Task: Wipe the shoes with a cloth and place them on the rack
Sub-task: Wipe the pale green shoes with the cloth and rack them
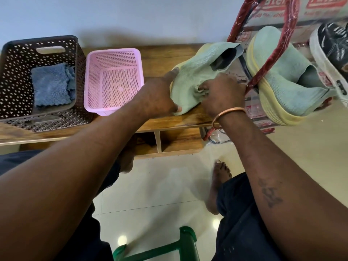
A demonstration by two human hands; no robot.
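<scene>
A pale green knit shoe (195,72) with a yellow sole lies on the wooden bench (162,59). My left hand (160,97) grips its toe end, with the index finger stretched along the sole. My right hand (222,93) presses a small bunched greyish cloth (200,91) against the shoe's side. The matching green shoe (278,78) rests on the rack (252,34) with red-wrapped bars at the right. Beside it sits a black and white shoe (331,48).
A dark brown perforated basket (11,76) at the left holds a folded blue cloth (50,85). A pink basket (113,53) stands between it and the shoe. A green stool frame (180,245) is on the tiled floor by my bare feet.
</scene>
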